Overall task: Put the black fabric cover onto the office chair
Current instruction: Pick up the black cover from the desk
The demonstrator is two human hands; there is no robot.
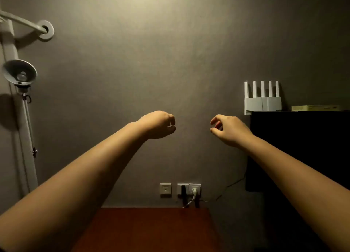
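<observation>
Task not begun: left hand (158, 124) and right hand (230, 130) hang loosely curled, grasping nothing (no chair or cover visible).

A dimly lit room in a home, most likely a study or bedroom corner. A plain grey wall (132, 62) carries a row of white wall sockets (180, 189), two with plugs in, just above the back edge of a reddish-brown wooden desk (151, 231). At left, a white swing-arm lamp (19, 72) hangs below a white pipe (24, 22) that enters the wall through a round collar. At right, white routers (262, 98) with upright antennas sit on a black cabinet (303, 147).
</observation>
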